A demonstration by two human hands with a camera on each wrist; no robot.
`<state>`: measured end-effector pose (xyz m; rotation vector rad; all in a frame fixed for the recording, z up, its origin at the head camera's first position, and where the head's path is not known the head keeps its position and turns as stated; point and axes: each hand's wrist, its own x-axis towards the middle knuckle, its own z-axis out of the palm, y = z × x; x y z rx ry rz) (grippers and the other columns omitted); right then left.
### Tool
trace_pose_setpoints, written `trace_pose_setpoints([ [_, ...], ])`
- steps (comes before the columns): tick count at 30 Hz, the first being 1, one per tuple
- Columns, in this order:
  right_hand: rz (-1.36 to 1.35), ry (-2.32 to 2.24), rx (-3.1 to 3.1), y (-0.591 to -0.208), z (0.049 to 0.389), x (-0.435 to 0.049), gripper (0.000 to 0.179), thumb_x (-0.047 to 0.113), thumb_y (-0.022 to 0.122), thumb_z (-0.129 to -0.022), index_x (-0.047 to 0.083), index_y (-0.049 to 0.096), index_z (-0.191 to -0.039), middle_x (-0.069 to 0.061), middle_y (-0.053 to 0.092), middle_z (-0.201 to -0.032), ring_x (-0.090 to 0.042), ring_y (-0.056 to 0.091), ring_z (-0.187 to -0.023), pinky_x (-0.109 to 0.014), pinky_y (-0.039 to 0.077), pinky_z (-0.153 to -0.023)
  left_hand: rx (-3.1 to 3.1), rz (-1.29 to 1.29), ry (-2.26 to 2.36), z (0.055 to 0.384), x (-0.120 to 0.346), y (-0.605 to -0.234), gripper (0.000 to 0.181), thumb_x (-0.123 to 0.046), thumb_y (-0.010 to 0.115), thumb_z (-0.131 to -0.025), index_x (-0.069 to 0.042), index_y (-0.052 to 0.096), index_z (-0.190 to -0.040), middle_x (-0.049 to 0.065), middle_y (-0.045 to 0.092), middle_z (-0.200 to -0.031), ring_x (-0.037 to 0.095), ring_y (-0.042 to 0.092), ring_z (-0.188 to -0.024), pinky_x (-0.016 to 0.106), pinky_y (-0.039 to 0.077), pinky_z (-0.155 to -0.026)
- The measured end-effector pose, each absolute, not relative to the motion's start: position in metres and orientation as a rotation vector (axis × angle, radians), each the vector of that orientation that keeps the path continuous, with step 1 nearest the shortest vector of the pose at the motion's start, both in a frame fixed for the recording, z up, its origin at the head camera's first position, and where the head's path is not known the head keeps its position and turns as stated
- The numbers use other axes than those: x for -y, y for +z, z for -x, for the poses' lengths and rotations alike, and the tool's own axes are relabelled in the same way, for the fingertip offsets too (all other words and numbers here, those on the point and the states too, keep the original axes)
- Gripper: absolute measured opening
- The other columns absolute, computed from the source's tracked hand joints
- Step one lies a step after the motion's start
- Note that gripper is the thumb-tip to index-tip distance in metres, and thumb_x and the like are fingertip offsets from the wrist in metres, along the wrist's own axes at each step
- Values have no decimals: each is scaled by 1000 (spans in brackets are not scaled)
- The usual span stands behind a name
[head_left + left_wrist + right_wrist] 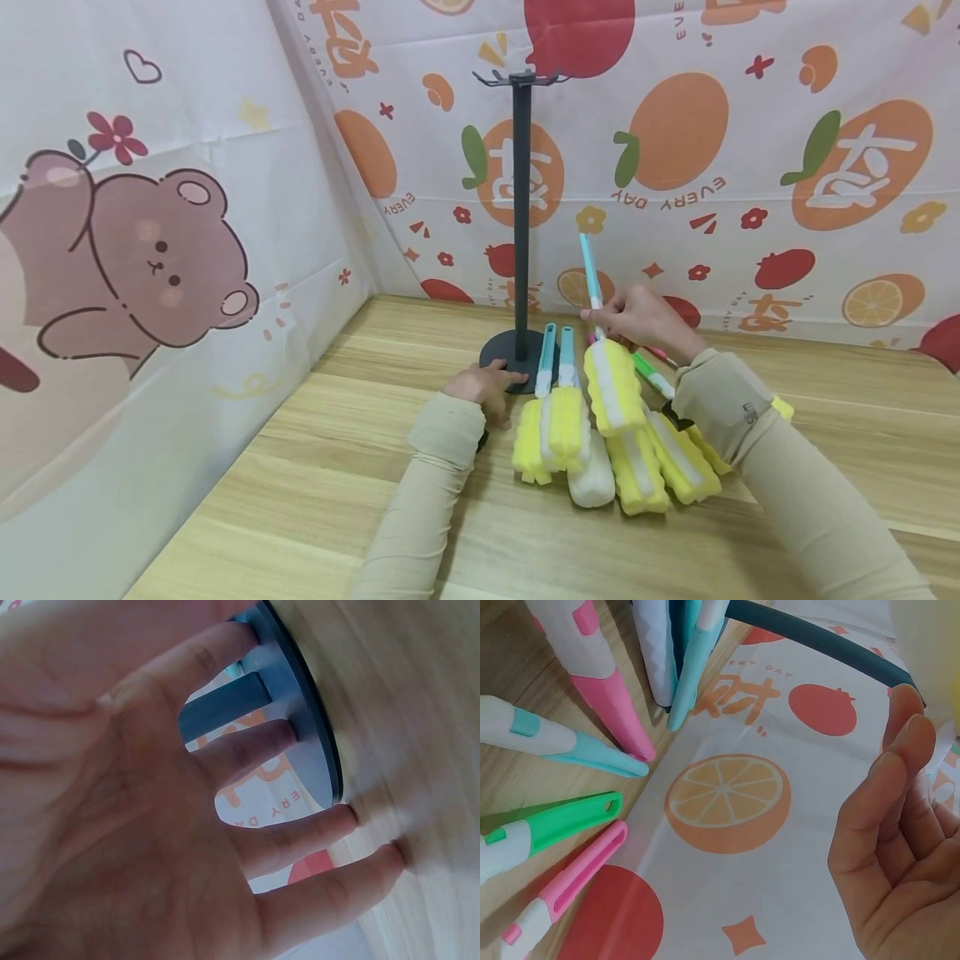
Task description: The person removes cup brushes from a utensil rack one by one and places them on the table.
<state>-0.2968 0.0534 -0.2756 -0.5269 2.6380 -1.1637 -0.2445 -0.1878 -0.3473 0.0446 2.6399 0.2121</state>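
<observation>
A black stand point(522, 217) rises from a round base point(315, 750), with hooks point(521, 77) at its top. My left hand point(483, 387) touches this base; in the left wrist view, its spread fingers point(262, 750) reach the base and the wood beside it. My right hand point(641, 317) pinches the handle of a sponge cup brush point(613, 387), its turquoise end pointing up and its yellow-and-white head hanging down over other brushes. Two turquoise-handled brushes point(567, 421) lie next to the base. The held brush is mostly out of the right wrist view.
More sponge brushes point(637, 471) are heaped on the wooden table point(322, 492), one with a white head point(592, 475). Green point(574, 817) and pink handles point(589, 866) fan out near the back. Patterned cloth point(750, 150) hangs behind and at left.
</observation>
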Motion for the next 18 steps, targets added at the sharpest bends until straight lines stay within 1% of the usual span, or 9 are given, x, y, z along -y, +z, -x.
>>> trace_pose_setpoints([
  [7, 556, -1153, -2632, -280, 296, -54, 45, 34, 67, -98, 3, 66, -66, -2, 49, -56, -16, 47, -51, -25, 44, -51, -2649, -57, 229, 244, 188, -348, 82, -22, 84, -86, -38, 43, -155, 4, 22, -167, 43, 25, -148, 54, 45, -101],
  [11, 535, -1161, -2610, -282, 296, -55, 43, 32, 68, -98, 3, 66, -66, -2, 49, -57, -17, 48, -53, -26, 44, -52, -2650, -57, 236, 244, 188, -348, 82, -21, 84, -86, -37, 44, -155, 4, 23, -167, 42, 25, -148, 54, 45, -101],
  [18, 521, -1140, -2608, -285, 296, -55, 45, 33, 69, -98, 5, 62, -64, -1, 47, -56, -17, 47, -50, -25, 43, -50, -2654, -47, 249, 245, 188, -347, 83, -21, 85, -85, -36, 44, -155, 3, 23, -166, 40, 24, -148, 54, 46, -99],
])
